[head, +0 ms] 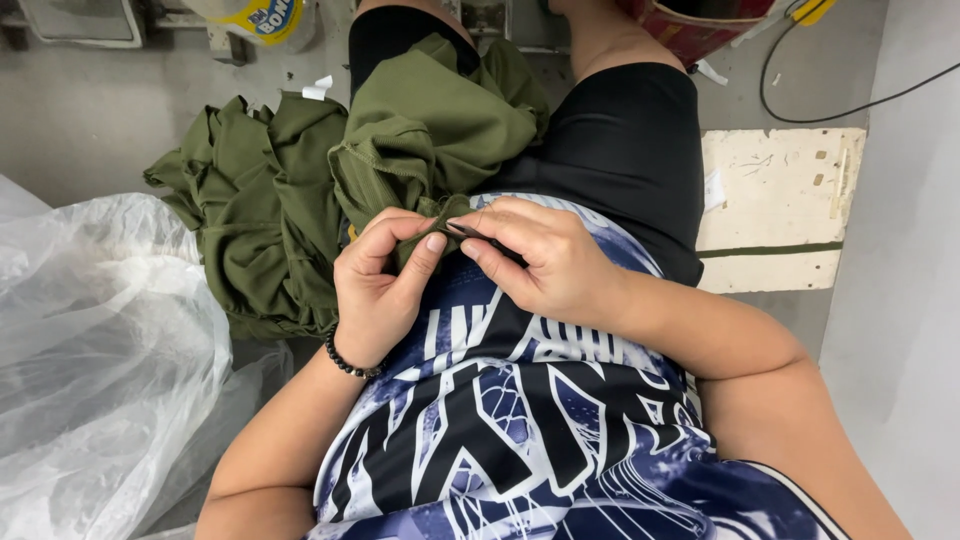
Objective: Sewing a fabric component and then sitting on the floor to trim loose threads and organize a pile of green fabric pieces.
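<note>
An olive green garment point(420, 140) lies bunched over my lap and spills to the left. My left hand point(380, 285) pinches a fold of its edge between thumb and fingers. My right hand point(545, 255) grips a small dark pointed tool point(478, 236), its tip resting against the pinched fabric. Both hands meet just above my blue and white printed shirt point(520, 420). A dark bead bracelet point(345, 360) circles my left wrist.
A heap of clear plastic bags point(100, 340) fills the left side. More green fabric point(255, 220) is piled on the grey floor beside my leg. A white worn board point(775, 205) lies on the right, with black cables point(830, 110) beyond it.
</note>
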